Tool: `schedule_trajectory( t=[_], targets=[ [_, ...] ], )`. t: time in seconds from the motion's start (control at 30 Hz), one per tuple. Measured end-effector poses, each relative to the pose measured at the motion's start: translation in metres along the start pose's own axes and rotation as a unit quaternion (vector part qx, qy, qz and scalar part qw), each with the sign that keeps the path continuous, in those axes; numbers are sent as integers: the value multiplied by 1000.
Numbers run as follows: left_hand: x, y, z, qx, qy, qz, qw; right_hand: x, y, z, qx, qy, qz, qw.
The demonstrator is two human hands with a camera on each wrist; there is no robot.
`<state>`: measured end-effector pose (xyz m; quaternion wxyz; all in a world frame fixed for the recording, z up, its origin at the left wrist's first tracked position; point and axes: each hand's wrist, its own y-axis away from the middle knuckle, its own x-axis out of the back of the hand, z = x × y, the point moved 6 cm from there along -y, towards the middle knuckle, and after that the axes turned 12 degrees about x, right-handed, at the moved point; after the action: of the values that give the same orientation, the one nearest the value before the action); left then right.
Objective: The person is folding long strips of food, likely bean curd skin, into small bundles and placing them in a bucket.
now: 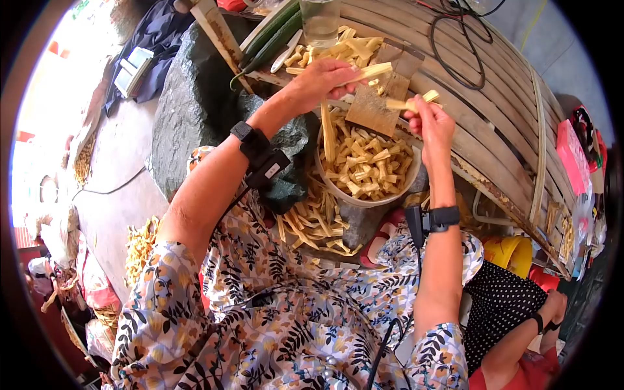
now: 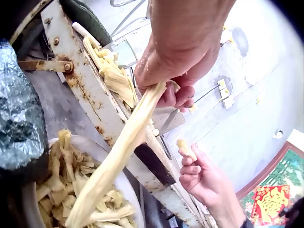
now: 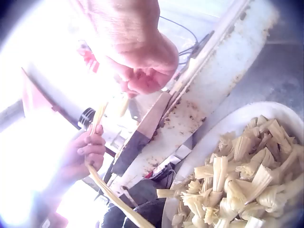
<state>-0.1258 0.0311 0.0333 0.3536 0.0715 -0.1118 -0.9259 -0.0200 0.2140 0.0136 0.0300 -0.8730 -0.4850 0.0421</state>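
My left hand [image 1: 325,81] grips a long pale yellow strip [image 2: 118,142]. One end juts past the fingers over a small wooden board [image 1: 372,116], while the rest hangs down toward a round white tub [image 1: 364,203]. To its right, my right hand [image 1: 431,127] pinches a short piece [image 2: 186,149] of the same pale yellow material between thumb and fingers. Below both hands the tub holds many short, knotted-looking yellow pieces [image 3: 237,185]. The two hands are apart, at about the height of the board. In the right wrist view, the right hand's curled fingers hide most of its piece.
On the slatted table [image 1: 494,123] lie more yellow strips [image 1: 357,49], cucumbers [image 1: 276,36], a glass jar [image 1: 320,23] and a black cable [image 1: 465,39]. Shiny dark sheeting [image 1: 175,130] covers something at left. Loose strips [image 1: 312,221] lie beside the tub. Another person's arm [image 1: 513,344] shows lower right.
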Motion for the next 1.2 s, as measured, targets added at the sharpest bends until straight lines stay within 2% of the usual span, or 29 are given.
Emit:
schedule_trajectory(
  t=[0.1, 0.13, 0.17, 0.23, 0.27, 0.37, 0.43, 0.47, 0.5, 0.57, 0.6, 0.67, 0.7, 0.8, 0.83, 0.87, 0.97, 1.0, 1.1, 1.13, 1.17, 1.2],
  targets=[
    [-11, 10, -9, 27, 34, -68, 997, -13, 25, 8, -20, 68, -105, 992],
    [-14, 12, -11, 22, 30, -84, 996, -13, 30, 10, 60, 109, -144, 982],
    [-18, 16, -13, 19, 28, -99, 994, -7, 36, 1, 106, 209, -137, 963],
    [-22, 21, -13, 1, -19, -82, 996, 0, 47, -29, 192, 399, -117, 889],
    [-25, 23, -14, -13, -44, -71, 996, 5, 49, -38, 204, 339, -64, 916],
    [-41, 26, -16, -53, -167, -35, 984, 5, 45, -52, 301, 245, -27, 921],
    [-58, 35, -15, -91, -253, -7, 963, -4, 43, -40, 245, 209, -74, 944],
    [-68, 42, -6, -203, -324, 21, 924, -9, 41, -28, 230, 194, -95, 949],
    [-76, 47, -5, -246, -351, 41, 903, -9, 42, -18, 184, 204, -131, 953],
    [-87, 55, -6, -285, -344, 39, 894, -14, 46, -1, 89, 221, -204, 949],
    [-88, 56, -8, -289, -363, 38, 885, -18, 55, 6, -41, 101, -199, 974],
    [-90, 58, -8, -297, -400, 37, 866, -16, 56, 13, -51, 157, -201, 966],
    [-85, 54, -11, -248, -383, 15, 890, -15, 57, 15, -55, 185, -202, 960],
    [-63, 42, -17, -111, -337, -39, 934, 0, 50, 2, -16, 194, -131, 972],
    [-53, 40, -16, -108, -328, -51, 937, 8, 46, 2, -2, 192, -123, 974],
    [-45, 39, -15, -94, -300, -55, 948, 6, 47, 1, -7, 199, -163, 966],
    [-39, 35, -13, -94, -230, -98, 964, -22, 77, 6, -135, 128, -353, 917],
    [-39, 35, -14, -101, -208, -119, 966, -38, 90, -2, -142, 1, -429, 892],
    [-44, 31, -29, 0, -84, -160, 984, -50, 91, -29, -104, -225, -389, 887],
    [-50, 28, -40, 24, 15, -167, 986, -47, 84, -28, -99, -295, -383, 870],
    [-61, 28, -50, 69, 149, -196, 967, -45, 79, -25, -94, -282, -351, 888],
    [-73, 29, -58, 99, 221, -227, 943, -45, 76, -22, -89, -269, -318, 905]
  ],
)
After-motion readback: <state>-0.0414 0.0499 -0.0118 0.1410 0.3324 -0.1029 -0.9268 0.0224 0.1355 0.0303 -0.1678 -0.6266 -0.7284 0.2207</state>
